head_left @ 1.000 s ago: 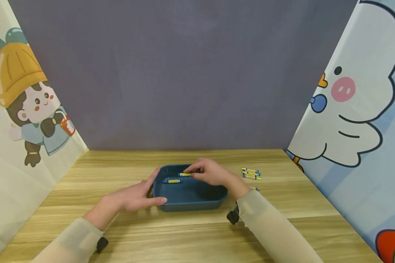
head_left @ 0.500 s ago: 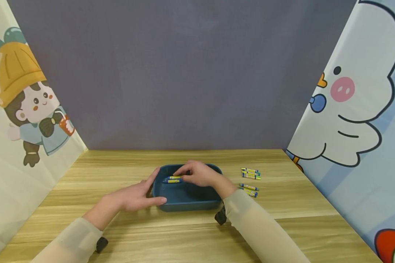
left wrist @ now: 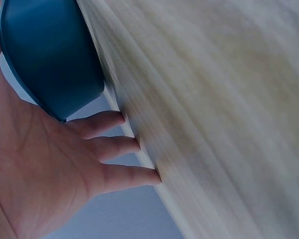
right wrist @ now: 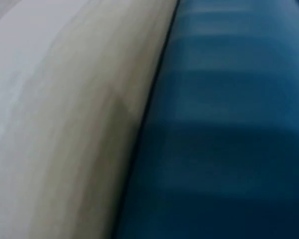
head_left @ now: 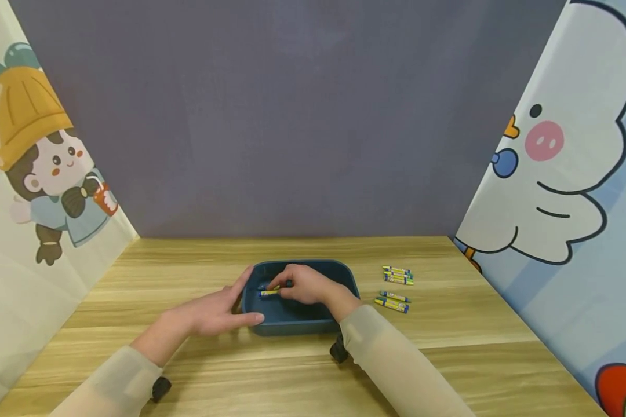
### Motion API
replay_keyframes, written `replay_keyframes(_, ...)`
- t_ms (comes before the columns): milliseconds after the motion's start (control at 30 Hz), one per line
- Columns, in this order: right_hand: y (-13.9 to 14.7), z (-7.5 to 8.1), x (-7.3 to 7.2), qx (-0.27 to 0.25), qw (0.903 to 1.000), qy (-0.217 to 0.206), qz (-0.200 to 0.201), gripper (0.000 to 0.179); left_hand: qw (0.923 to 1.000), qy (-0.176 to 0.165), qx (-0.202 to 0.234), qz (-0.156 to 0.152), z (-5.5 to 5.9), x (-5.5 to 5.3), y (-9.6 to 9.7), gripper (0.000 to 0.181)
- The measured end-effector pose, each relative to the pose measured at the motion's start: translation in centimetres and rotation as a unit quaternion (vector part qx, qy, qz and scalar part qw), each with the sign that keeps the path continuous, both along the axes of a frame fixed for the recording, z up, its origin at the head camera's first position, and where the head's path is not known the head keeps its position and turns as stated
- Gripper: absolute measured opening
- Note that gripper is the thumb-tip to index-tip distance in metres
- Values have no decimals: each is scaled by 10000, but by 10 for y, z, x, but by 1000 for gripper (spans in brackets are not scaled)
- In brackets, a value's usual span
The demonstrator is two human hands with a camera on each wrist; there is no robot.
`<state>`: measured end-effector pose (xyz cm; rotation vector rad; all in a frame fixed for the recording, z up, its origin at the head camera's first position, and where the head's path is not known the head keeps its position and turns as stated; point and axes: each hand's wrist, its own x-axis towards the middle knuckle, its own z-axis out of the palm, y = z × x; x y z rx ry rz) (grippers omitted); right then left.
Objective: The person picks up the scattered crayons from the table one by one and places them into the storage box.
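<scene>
A dark blue tray [head_left: 313, 327] with raised walls stands on the table in the head view. My left hand [head_left: 214, 313] rests against its left end, thumb at the front rim and fingers spread. In the left wrist view, several fingertips of the left hand [left wrist: 55, 164] touch the tabletop beside the tray [left wrist: 50, 59]. Inside the tray my right hand [head_left: 310, 285] pinches a yellow-and-blue crayon [head_left: 267, 293] between thumb and index finger, low over the floor. Another crayon [head_left: 262, 286] lies just behind it, mostly hidden. Only the tray wall [right wrist: 214, 124] shows in the right wrist view.
Right of the tray, several yellow-wrapped crayons [head_left: 398, 275] lie in a group on the wooden table [head_left: 240, 382]. Nearer the front is a second small group of crayons [head_left: 393, 304]. A grey partition [head_left: 302, 116] stands at the back, with printed panels on both sides.
My right hand has moved left and then a little toward me inside the tray, bringing the crayon along. The nearer crayons on the table have come out from behind the right arm. My left hand stays put.
</scene>
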<state>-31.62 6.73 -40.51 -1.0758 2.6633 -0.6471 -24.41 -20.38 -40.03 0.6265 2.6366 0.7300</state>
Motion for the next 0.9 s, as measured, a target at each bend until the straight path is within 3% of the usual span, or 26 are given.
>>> replay_keyframes(300, -2, -3, 2, 332, 9992, 226, -65, 30, 10000, 77, -17, -38, 1, 0, 1, 117)
replay_keyframes(567, -3, -2, 5, 392, 9988, 104, -261, 38, 9998, 196, 22, -63, 1, 0, 1, 116)
replay_keyframes(900, -4, -1, 4, 600, 9955, 704, -181, 32, 9998, 198, 13, -38, 1, 1, 1, 116)
